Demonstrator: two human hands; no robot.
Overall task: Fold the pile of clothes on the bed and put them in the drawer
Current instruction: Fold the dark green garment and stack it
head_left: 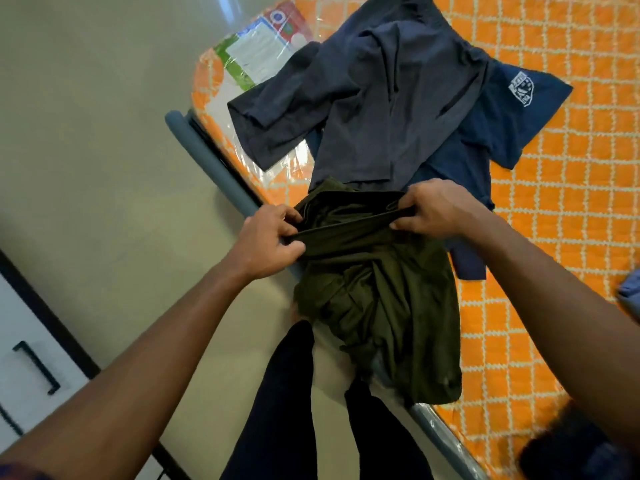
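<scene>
Hands: left hand (272,239), right hand (438,209) pinch crumpled olive-green cloth garment (381,306);
Remaining: charcoal-grey T-shirt (381,98), navy crested shirt (485,133) unfolded, upper centre

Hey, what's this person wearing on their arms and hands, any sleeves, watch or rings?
No gloves, watch, bracelet or rings show on the left hand or right hand. Both forearms are uncovered. A bit of dark patterned cloth at the lower left corner may be a sleeve edge.
</scene>
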